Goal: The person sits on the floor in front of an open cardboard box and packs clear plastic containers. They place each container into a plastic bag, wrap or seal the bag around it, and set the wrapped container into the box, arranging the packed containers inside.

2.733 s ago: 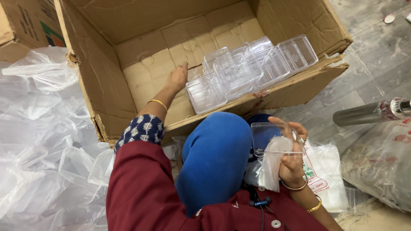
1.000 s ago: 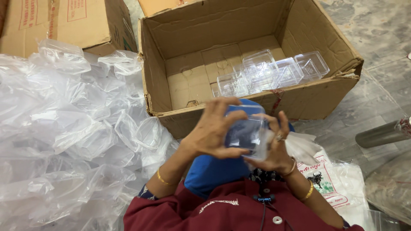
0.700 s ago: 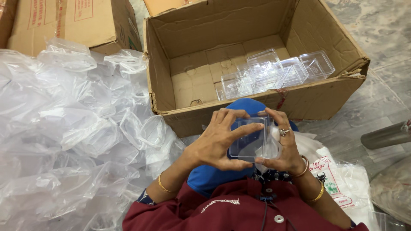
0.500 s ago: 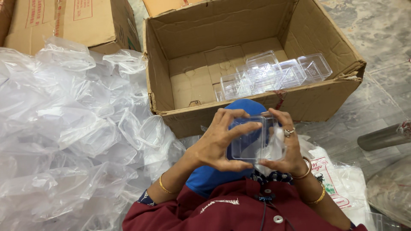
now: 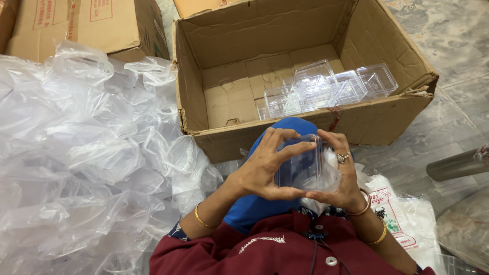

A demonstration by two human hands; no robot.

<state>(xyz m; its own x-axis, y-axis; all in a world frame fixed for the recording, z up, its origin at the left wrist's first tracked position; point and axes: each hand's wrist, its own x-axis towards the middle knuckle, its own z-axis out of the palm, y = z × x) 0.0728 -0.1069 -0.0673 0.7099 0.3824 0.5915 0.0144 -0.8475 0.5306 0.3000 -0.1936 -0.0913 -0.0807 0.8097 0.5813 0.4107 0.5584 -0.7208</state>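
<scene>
Both hands, left (image 5: 262, 168) and right (image 5: 344, 170), grip clenched around a clear, rigid plastic box (image 5: 305, 163).

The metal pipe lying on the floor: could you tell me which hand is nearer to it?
Right. The right hand, at the clear plastic box's right side, is closer to the metal pipe; the left hand grips the box's far side.
</scene>
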